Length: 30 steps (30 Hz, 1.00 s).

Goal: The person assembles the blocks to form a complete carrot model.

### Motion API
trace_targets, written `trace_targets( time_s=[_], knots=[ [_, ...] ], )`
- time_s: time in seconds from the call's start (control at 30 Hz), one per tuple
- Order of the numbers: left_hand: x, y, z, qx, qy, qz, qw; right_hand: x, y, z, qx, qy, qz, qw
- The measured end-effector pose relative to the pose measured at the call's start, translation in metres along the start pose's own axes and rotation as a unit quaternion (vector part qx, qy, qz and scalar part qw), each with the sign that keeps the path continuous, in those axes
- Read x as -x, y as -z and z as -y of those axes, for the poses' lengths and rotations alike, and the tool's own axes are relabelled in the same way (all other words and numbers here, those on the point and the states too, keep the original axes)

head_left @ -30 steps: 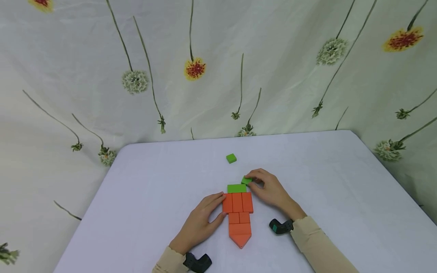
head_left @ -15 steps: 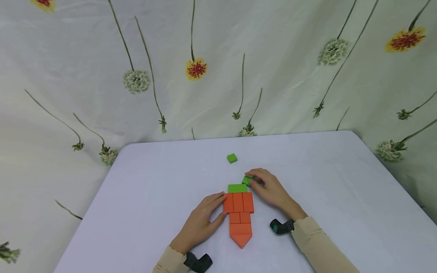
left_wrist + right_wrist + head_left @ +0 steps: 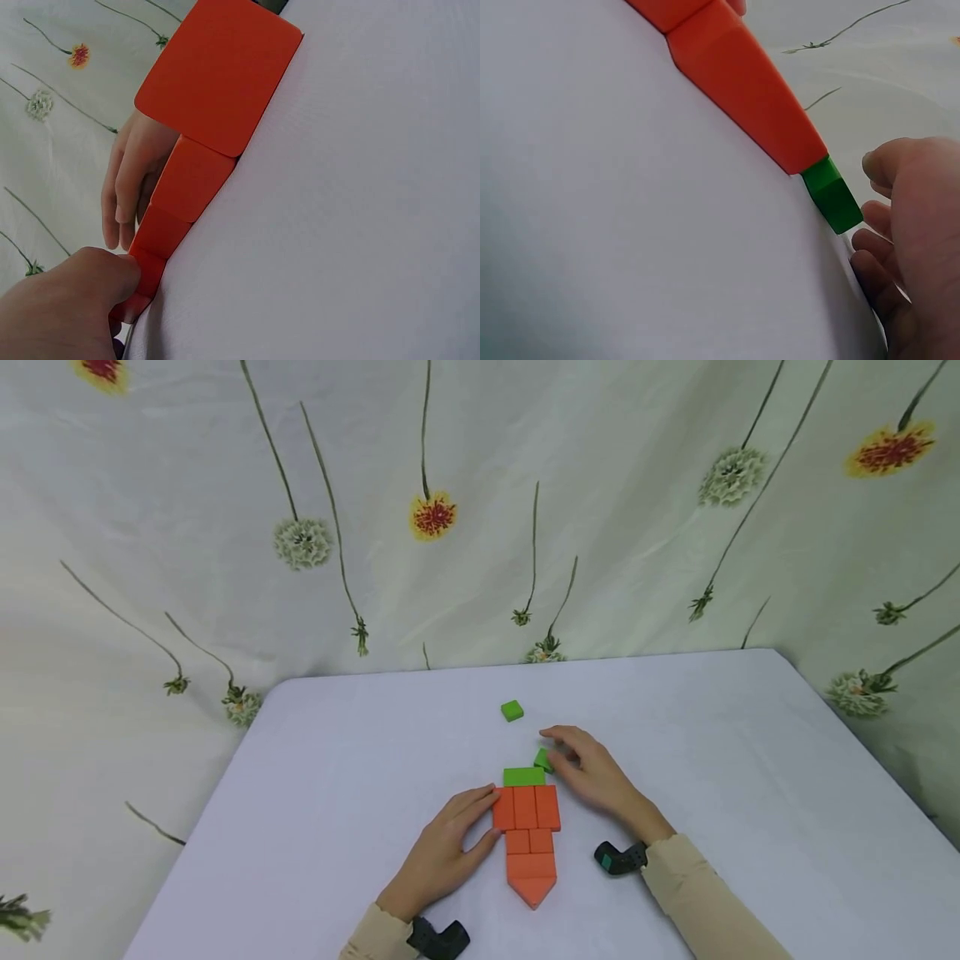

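Note:
Orange-red flat blocks [image 3: 526,807] lie edge to edge in a column on the table, with a pointed block [image 3: 532,891] at the near end. A green rectangular block [image 3: 524,777] adjoins their far end. Beside its far right corner sits a small green block [image 3: 542,761], partly behind my right thumb. My right hand [image 3: 592,770] is around that small block, fingers parted and the index raised; in the right wrist view a gap shows between the fingers and the green piece [image 3: 834,196]. My left hand [image 3: 441,852] rests along the column's left side, fingers extended, fingertips touching the orange-red blocks.
Another small green block [image 3: 512,710] lies farther back on the white table [image 3: 360,777]. A flowered cloth [image 3: 615,527] hangs behind the table's back edge. Black devices [image 3: 438,939] are strapped to both wrists.
The fingers of my right hand have spread and its index has lifted off the small green block, letting it go. My left hand stays in place; the whole view shifts slightly.

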<state>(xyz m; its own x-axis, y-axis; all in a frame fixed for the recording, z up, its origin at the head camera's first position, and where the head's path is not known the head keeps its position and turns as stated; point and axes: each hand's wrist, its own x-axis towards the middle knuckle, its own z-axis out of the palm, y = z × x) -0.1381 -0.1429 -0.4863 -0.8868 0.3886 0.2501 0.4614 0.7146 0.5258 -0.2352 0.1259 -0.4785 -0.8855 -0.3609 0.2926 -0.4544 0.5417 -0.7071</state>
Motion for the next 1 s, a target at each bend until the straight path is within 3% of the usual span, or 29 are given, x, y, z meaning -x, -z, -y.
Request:
trace_targets(
  time_s=[0.3, 0.53, 0.8, 1.0],
  knots=[
    [-0.001, -0.001, -0.001, 0.001, 0.007, 0.011, 0.9999, -0.019, 0.003, -0.003, 0.003, -0.014, 0.028, 0.9995],
    [-0.001, 0.000, 0.000, 0.000, 0.002, 0.010, 1.0000, -0.033, 0.005, -0.001, 0.008, -0.016, 0.089, 0.9958],
    [0.001, 0.001, 0.000, 0.002, -0.008, -0.002, 1.0000, -0.053, 0.012, 0.016, 0.041, -0.060, 0.177, 0.9815],
    [0.001, 0.001, -0.001, 0.002, -0.013, -0.010, 0.9999, -0.067, 0.013, 0.024, 0.090, -0.077, 0.213, 0.9700]
  ],
)
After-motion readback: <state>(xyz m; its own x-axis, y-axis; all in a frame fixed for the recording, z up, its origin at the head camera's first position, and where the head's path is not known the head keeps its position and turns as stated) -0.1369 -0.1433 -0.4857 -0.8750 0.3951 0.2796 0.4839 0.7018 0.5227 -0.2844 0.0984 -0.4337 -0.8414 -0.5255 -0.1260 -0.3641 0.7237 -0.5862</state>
